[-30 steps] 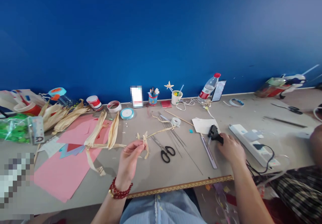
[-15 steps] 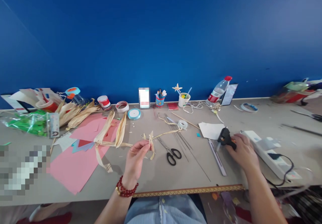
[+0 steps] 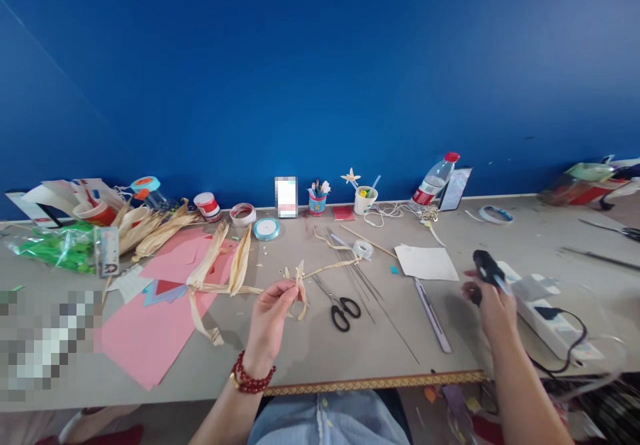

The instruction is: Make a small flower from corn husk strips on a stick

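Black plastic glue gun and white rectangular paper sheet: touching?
Apart. Head view: grey table shows between the glue gun and the paper sheet.

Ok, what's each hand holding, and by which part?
Left hand: small husk flower, pinched low between thumb and fingertips. Right hand: black glue gun, gripped by its handle.

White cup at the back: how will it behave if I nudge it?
The white cup looks like thin paper, so it is probably light and easily dented. Its tapered base suggests it could tip rather than slide. The star-shaped flower jutting past its rim may make it tip more readily to that side.
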A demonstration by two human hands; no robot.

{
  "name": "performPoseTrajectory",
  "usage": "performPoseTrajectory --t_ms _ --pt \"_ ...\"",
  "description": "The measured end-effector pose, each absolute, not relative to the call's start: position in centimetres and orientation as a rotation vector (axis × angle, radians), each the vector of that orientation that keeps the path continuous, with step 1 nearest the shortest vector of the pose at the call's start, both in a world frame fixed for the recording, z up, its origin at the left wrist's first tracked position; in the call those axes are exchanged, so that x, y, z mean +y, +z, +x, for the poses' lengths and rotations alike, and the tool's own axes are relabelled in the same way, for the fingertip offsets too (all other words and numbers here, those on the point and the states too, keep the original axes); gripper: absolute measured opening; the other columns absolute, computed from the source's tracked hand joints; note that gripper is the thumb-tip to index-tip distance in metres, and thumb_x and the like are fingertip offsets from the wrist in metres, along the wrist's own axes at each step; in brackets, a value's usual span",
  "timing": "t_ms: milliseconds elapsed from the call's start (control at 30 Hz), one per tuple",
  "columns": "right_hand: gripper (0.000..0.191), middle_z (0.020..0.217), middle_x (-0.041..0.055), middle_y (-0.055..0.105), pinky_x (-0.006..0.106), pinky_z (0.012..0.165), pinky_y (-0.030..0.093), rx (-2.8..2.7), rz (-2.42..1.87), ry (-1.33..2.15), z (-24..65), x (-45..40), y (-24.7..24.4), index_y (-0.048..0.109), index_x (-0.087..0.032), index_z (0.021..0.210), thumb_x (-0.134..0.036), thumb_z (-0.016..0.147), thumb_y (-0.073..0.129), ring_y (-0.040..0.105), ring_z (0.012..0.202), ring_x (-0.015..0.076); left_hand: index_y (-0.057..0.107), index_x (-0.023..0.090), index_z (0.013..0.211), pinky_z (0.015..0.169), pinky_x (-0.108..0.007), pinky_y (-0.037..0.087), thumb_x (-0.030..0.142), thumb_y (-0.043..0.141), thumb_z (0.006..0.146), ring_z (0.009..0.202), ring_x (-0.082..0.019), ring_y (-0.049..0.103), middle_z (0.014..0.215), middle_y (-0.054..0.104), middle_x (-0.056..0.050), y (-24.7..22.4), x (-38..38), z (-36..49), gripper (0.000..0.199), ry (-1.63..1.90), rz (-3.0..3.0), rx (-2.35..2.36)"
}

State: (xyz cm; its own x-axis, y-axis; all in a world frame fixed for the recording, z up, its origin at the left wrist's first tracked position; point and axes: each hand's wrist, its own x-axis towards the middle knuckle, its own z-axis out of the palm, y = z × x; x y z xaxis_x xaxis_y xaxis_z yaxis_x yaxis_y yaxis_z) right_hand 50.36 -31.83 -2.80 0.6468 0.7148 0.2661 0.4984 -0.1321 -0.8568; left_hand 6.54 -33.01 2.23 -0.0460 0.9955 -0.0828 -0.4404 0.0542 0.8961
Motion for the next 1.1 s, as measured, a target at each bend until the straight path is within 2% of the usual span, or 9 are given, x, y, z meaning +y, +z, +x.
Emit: performPoseTrajectory --t_ms 100,200,267,333,400,500,600,800,1100 --pt "0.031 0.06 0.0018 0.052 0.034 0.053 0.041 -0.946 -1.654 0.332 48.3 -32.5 -1.6 0.057 -0.021 0.085 -0.05 0.083 0.048 0.051 0.053 0.0197 0.075 0.017 0.078 0.074 -0.028 0.05 0.03 0.077 0.075 0.073 -0.016 0.062 0.073 0.07 -0.004 2.2 -33.0 6.6 0.013 1.387 0.815 0.969" --pt "0.029 0.061 0.0028 0.057 0.033 0.055 0.041 -1.061 -1.478 0.624 44.1 -34.0 -0.1 0.066 -0.019 0.085 -0.047 0.082 0.059 0.052 0.055 0.0187 0.075 0.017 0.079 0.075 -0.028 0.05 0.03 0.077 0.075 0.074 -0.016 0.063 0.076 0.072 -0.005 2.1 -32.9 6.8 0.014 1.394 0.835 0.998" --pt "0.031 0.07 0.007 0.064 0.034 0.055 0.044 -1.139 -1.342 0.781 40.4 -35.4 0.8 0.067 -0.018 0.084 -0.048 0.082 0.059 0.054 0.055 0.019 0.075 0.017 0.079 0.076 -0.028 0.05 0.031 0.077 0.075 0.074 -0.016 0.063 0.076 0.073 -0.004 2.1 -32.9 7.0 0.014 1.41 0.853 1.01" --pt "0.027 0.076 0.0086 0.067 0.033 0.055 0.045 -1.24 -1.298 0.899 36.5 -36.8 1.5 0.068 -0.018 0.085 -0.044 0.082 0.062 0.056 0.054 0.0186 0.076 0.018 0.08 0.076 -0.027 0.05 0.031 0.077 0.076 0.074 -0.015 0.063 0.076 0.073 -0.004 2.1 -33.0 7.2 0.014 1.428 0.875 1.011" --pt "0.02 0.072 0.0062 0.066 0.03 0.051 0.042 -1.42 -1.29 0.979 33.1 -38.0 2.0 0.067 -0.019 0.087 -0.039 0.084 0.063 0.054 0.054 0.0178 0.076 0.018 0.081 0.076 -0.027 0.05 0.031 0.077 0.076 0.075 -0.015 0.064 0.077 0.073 -0.004 2.1 -33.0 7.4 0.013 1.445 0.899 1.017" --pt "0.011 0.069 0.0028 0.063 0.029 0.055 0.041 -1.597 -1.309 0.969 29.6 -38.8 2.5 0.062 -0.021 0.087 -0.031 0.085 0.063 0.053 0.057 0.0169 0.077 0.019 0.082 0.078 -0.027 0.05 0.03 0.076 0.078 0.077 -0.016 0.064 0.078 0.073 -0.003 2.0 -33.1 7.5 0.012 1.47 0.953 1.049" --pt "0.009 0.07 0.0026 0.062 0.029 0.059 0.042 -1.631 -1.33 0.932 27.9 -38.6 2.6 0.059 -0.022 0.088 -0.029 0.084 0.062 0.055 0.06 0.0179 0.077 0.02 0.083 0.079 -0.028 0.05 0.03 0.076 0.078 0.081 -0.017 0.065 0.083 0.074 -0.003 1.9 -33.1 7.5 0.011 1.495 1.003 1.101" --pt "0.006 0.064 -0.001 0.054 0.028 0.055 0.037 -1.702 -1.289 0.925 26.9 -37.9 3.0 0.055 -0.024 0.084 -0.024 0.085 0.061 0.049 0.056 0.0167 0.078 0.021 0.082 0.084 -0.032 0.05 0.029 0.075 0.078 0.087 -0.022 0.066 0.086 0.075 -0.006 2.2 -33.2 7.5 0.009 1.521 1.148 1.198" --pt "0.004 0.064 -0.0018 0.056 0.027 0.055 0.038 -1.856 -1.289 0.805 26.5 -37.5 3.1 0.05 -0.024 0.086 -0.025 0.088 0.053 0.053 0.056 0.0169 0.077 0.021 0.082 0.082 -0.032 0.05 0.027 0.071 0.082 0.086 -0.022 0.066 0.086 0.075 -0.006 2.7 -33.3 7.5 0.008 1.523 1.34 1.245"
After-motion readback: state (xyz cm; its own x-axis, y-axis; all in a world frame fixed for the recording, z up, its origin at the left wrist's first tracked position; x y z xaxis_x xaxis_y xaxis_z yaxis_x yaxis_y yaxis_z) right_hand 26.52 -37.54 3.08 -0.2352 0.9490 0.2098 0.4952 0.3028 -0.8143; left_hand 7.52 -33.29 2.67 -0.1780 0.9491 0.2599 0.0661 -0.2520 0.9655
